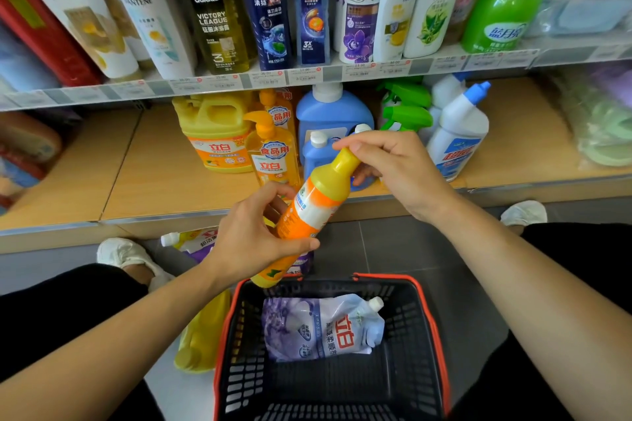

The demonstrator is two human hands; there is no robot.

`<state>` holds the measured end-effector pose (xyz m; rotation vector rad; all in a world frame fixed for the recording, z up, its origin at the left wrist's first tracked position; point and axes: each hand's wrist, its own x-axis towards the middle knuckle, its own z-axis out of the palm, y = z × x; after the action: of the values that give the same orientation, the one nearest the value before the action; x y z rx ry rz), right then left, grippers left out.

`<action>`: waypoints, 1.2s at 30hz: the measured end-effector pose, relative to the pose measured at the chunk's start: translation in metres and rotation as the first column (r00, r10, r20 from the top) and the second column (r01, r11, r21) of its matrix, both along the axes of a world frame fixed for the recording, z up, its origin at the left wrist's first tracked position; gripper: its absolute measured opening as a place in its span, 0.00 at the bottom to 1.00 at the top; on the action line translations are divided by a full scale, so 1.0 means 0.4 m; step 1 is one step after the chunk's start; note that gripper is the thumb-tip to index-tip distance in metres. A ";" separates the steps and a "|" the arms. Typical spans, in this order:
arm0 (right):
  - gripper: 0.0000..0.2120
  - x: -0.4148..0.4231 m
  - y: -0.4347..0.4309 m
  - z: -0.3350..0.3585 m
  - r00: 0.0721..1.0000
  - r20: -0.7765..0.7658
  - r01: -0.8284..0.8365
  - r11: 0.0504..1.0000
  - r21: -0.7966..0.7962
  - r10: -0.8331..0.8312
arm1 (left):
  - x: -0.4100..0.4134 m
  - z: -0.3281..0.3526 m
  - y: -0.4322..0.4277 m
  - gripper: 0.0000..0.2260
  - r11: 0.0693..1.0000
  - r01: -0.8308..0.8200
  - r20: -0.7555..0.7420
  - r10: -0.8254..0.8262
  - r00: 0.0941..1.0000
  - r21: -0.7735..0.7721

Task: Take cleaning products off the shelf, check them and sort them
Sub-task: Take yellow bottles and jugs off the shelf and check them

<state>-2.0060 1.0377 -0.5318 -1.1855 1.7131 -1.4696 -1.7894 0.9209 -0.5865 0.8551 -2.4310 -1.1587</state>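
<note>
I hold one orange and yellow bottle (314, 202) with both hands, in the air in front of the lower shelf (164, 178) and a little above the far edge of the basket (407, 362). The bottle is tilted, with its top pointing up and to the right. My left hand (253, 236) grips the lower body of the bottle, with the thumb lying across the label. My right hand (393, 167) is curled around the yellow neck at the top, so I cannot see the cap.

The basket is black with a red rim and stands on the floor between my knees. Inside it lies a purple and white refill pouch (325, 328) with a white spout. Just beside the basket on the left, a yellow bottle (201, 335) lies on the floor. On the lower shelf behind my hands stand a yellow jug (212, 133), a big blue bottle (333, 109), green spray bottles (407, 109) and a white bottle with blue cap (458, 133).
</note>
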 end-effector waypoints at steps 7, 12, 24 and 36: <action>0.19 -0.017 0.012 0.023 0.971 0.121 -0.207 0.978 -0.022 0.208 | -0.001 -0.003 0.002 0.29 0.968 0.102 -0.101 -0.081 0.992 0.228; 0.21 -0.021 0.020 0.038 0.962 0.053 -0.264 0.963 -0.060 0.267 | -0.005 0.004 0.003 0.28 0.924 0.142 -0.123 -0.105 0.987 0.354; 0.11 -0.010 0.008 0.037 0.984 0.001 -0.175 0.983 -0.056 0.176 | -0.026 0.005 0.014 0.30 0.841 0.240 -0.163 -0.182 0.970 0.486; 0.14 -0.040 0.028 0.042 0.944 0.178 -0.287 0.958 0.014 0.280 | -0.012 0.019 0.016 0.28 0.644 0.325 -0.254 -0.204 0.945 0.693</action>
<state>-2.0222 1.0489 -0.5150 -1.1885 1.3842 -1.3150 -1.7942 0.9272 -0.5790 0.5456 -1.9703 -2.3073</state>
